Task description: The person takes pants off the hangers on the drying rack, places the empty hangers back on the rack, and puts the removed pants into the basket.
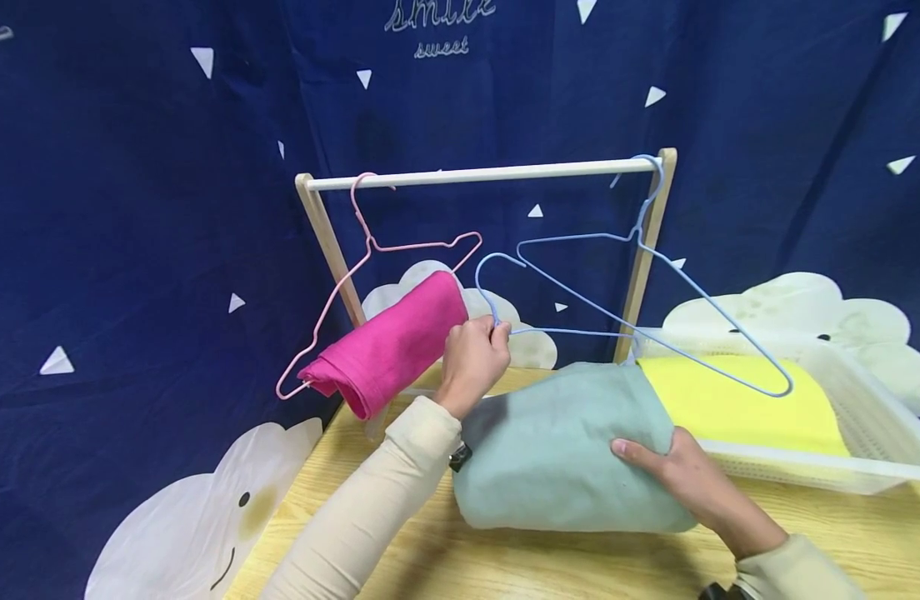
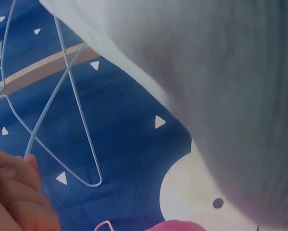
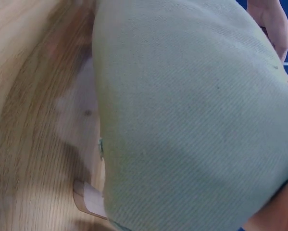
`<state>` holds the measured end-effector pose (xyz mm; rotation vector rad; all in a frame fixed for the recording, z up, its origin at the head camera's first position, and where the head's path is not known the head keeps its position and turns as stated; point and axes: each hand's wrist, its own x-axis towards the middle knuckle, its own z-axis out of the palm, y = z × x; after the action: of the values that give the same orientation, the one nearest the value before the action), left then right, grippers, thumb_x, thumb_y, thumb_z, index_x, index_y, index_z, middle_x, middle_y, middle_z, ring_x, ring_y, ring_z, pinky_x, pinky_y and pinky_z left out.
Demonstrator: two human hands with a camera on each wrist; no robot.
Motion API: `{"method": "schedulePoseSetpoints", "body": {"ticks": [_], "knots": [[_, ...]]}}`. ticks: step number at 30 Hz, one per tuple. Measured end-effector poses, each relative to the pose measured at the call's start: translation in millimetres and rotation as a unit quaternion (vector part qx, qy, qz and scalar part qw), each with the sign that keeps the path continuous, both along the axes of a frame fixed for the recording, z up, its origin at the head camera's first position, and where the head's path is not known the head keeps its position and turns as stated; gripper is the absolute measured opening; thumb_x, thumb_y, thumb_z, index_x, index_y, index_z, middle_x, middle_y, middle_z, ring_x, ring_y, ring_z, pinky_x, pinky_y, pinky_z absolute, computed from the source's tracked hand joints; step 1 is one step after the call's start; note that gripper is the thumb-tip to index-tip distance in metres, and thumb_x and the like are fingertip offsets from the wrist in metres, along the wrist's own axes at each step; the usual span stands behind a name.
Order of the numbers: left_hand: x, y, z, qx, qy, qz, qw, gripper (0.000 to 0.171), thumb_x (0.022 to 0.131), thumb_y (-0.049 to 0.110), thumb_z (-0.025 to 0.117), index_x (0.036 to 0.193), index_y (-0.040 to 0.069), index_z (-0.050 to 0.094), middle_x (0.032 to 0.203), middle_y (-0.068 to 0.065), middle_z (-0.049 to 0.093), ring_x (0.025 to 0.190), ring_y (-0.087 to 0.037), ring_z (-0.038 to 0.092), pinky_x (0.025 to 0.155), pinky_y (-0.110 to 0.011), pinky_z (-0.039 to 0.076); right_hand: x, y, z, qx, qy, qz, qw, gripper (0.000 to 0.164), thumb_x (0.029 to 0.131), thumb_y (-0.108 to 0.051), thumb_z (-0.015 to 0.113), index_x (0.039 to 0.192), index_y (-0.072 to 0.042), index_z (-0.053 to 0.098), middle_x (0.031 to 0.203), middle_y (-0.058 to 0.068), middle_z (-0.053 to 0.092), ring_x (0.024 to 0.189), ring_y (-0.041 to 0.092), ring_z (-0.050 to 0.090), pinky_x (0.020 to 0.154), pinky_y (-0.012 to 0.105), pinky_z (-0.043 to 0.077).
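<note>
My left hand [image 1: 475, 358] grips a light blue clothes hanger [image 1: 478, 277] just below its hook. From there the hanger's upper wire runs right, above a pale green folded cloth [image 1: 572, 450]. The cloth hides the hanger's lower part, so how the two meet cannot be told. My right hand [image 1: 700, 483] holds the cloth's right end, thumb on top and the other fingers out of sight behind it. In the right wrist view the green cloth [image 3: 192, 115] fills most of the picture. The left wrist view shows curled left fingers [image 2: 26, 202] at the hanger's wire.
A wooden rack with a white rail [image 1: 490, 173] stands behind. On it hang a pink hanger [image 1: 369, 242] bearing a magenta cloth [image 1: 400, 342] and a bare blue hanger [image 1: 638, 227]. A white basket [image 1: 891, 400] at right holds a yellow cloth [image 1: 745, 408]. All stand on a wooden table [image 1: 535, 567].
</note>
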<state>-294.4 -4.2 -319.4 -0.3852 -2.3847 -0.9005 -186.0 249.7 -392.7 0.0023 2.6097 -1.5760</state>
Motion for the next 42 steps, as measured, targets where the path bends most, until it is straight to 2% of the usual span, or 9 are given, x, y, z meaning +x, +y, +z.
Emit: {"method": "schedulePoseSetpoints", "body": {"ticks": [5,11,16,20,30,36,42], "knots": [[-1.1,-3.5,-0.2,-0.003,0.01,0.006,0.9999,0.042,0.094,0.021,0.061,0.056,0.01,0.046,0.05,-0.009,0.051,0.061,-0.035,0.062,0.048,-0.029,0.033,1.2,0.1,0.9,-0.001,0.001,0.0,1.0,0.048,0.095,-0.031,0.063,0.122,0.007,0.052,0.11,0.015,0.067,0.086,0.011,0.066,0.075,0.028,0.054],[-1.2,-6.8,-1.0,-0.006,0.004,0.004,1.0,0.043,0.094,0.022,0.06,0.055,0.011,0.044,0.05,-0.007,0.047,0.06,-0.034,0.061,0.048,-0.029,0.032,1.2,0.0,0.6,-0.021,0.003,0.008,1.0,0.046,0.095,-0.03,0.063,0.121,0.007,0.052,0.106,0.012,0.067,0.084,0.01,0.067,0.074,0.029,0.055],[-1.7,-9.1,0.0,-0.001,0.0,-0.004,1.0,0.045,0.094,0.021,0.06,0.055,0.012,0.042,0.048,-0.002,0.04,0.054,-0.026,0.052,0.048,-0.026,0.029,1.6,0.2,1.9,-0.055,0.009,0.01,0.998,0.036,0.095,-0.025,0.063,0.112,0.006,0.055,0.093,0.006,0.068,0.077,0.012,0.069,0.071,0.032,0.057],[-1.2,-11.0,3.2,0.009,-0.006,-0.004,0.9999,0.046,0.095,0.022,0.06,0.054,0.012,0.041,0.047,-0.001,0.039,0.051,-0.021,0.046,0.048,-0.026,0.027,1.8,1.8,4.1,-0.065,0.018,0.01,0.998,0.032,0.096,-0.024,0.063,0.108,0.005,0.056,0.087,0.002,0.069,0.073,0.012,0.069,0.069,0.033,0.057],[-1.1,-11.7,4.7,0.008,-0.018,-0.011,0.9997,0.047,0.096,0.022,0.06,0.055,0.014,0.039,0.047,0.0,0.039,0.049,-0.017,0.043,0.048,-0.025,0.026,2.1,5.4,4.4,-0.061,0.011,0.005,0.998,0.035,0.096,-0.025,0.062,0.112,0.005,0.054,0.09,0.002,0.068,0.075,0.011,0.068,0.07,0.032,0.057],[-3.4,-15.4,5.3,0.001,-0.003,-0.009,1.0,0.047,0.096,0.023,0.06,0.055,0.014,0.039,0.048,0.001,0.037,0.05,-0.019,0.043,0.048,-0.026,0.027,1.5,6.6,6.8,-0.08,0.015,0.0,0.997,0.034,0.096,-0.024,0.062,0.111,0.005,0.052,0.089,0.001,0.067,0.077,0.012,0.069,0.071,0.033,0.057],[-5.5,-20.6,5.6,0.005,0.009,0.006,0.9999,0.046,0.094,0.021,0.061,0.053,0.013,0.042,0.047,-0.001,0.04,0.053,-0.024,0.049,0.049,-0.028,0.03,1.4,8.1,13.7,-0.087,0.022,0.002,0.996,0.033,0.096,-0.023,0.062,0.111,0.004,0.052,0.089,-0.001,0.067,0.077,0.012,0.069,0.071,0.033,0.057]]}}
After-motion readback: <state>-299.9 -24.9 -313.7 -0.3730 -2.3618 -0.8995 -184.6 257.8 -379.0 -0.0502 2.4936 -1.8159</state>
